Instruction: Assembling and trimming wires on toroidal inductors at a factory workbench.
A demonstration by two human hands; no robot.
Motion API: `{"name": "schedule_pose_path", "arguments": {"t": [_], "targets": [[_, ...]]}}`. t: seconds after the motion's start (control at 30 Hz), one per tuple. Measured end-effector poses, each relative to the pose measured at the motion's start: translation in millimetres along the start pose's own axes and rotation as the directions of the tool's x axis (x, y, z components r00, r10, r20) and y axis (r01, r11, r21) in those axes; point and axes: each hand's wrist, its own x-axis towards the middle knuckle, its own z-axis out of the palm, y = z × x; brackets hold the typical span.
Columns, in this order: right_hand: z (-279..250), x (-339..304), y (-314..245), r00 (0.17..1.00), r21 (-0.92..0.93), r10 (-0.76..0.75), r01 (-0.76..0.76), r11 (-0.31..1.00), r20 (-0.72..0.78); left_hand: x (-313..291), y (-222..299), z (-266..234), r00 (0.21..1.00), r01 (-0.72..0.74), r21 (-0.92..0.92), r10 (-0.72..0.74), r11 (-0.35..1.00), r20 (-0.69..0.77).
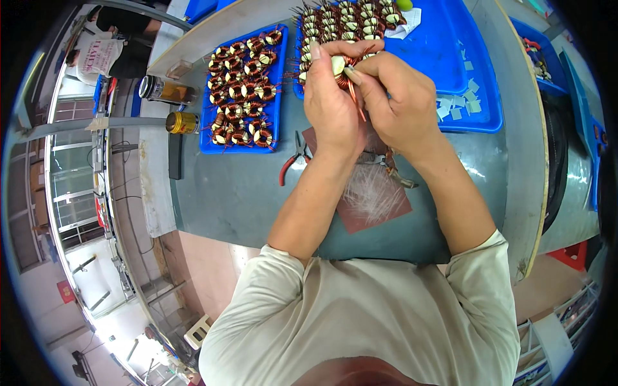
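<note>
At the middle top, my left hand [331,106] grips a toroidal coil [342,80] wound with copper-coloured wire. Part of the coil is hidden by the fingers. A pale yellow-green piece [337,64] shows on it, and copper wire ends hang below. My right hand [402,96] pinches at the coil's right side, thumb and fingers pressed together; whether they hold wire or the pale piece I cannot tell. Beneath my forearms lies a reddish-brown mat [361,222] with a heap of thin clear strips [373,193]. Red-handled pliers [287,168] rest left of my left wrist.
A blue tray [280,96] of finished-looking coils stands left; another group of coils [347,26] lies beyond my hands. A larger blue tray [492,96] holds pale square pieces [473,103]. Two jars [154,89] stand far left. Wooden boards [524,161] edge the bench.
</note>
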Motion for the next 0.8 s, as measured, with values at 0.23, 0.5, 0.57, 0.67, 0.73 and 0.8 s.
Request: {"name": "schedule_pose_path", "arguments": {"t": [0.23,0.5,0.57,0.67,0.73,0.8], "targets": [[-7,15,-15,0.891,0.595,0.355,-0.453,0.664,0.282,13,29,-24,0.951,0.289,-0.290,-0.239,0.912,0.195],[-3,11,0,0.820,0.513,0.522,-0.561,0.650,0.236,8,28,-29,0.918,0.377,-0.485,-0.251,0.789,0.305],[-9,13,-7,0.741,0.605,0.511,-0.661,0.444,0.436,7,23,-27,0.908,0.402,-0.498,-0.264,0.768,0.326],[-10,15,-9,0.740,0.569,0.433,-0.672,0.473,0.515,6,19,-23,0.905,0.398,-0.453,-0.261,0.797,0.336],[-8,10,-3,0.642,0.535,0.487,-0.765,0.358,0.592,4,22,-17,0.911,0.384,-0.414,-0.266,0.825,0.316],[-3,8,-9,0.660,0.530,0.535,-0.747,0.400,0.527,3,22,-17,0.908,0.387,-0.380,-0.274,0.840,0.319]]}}
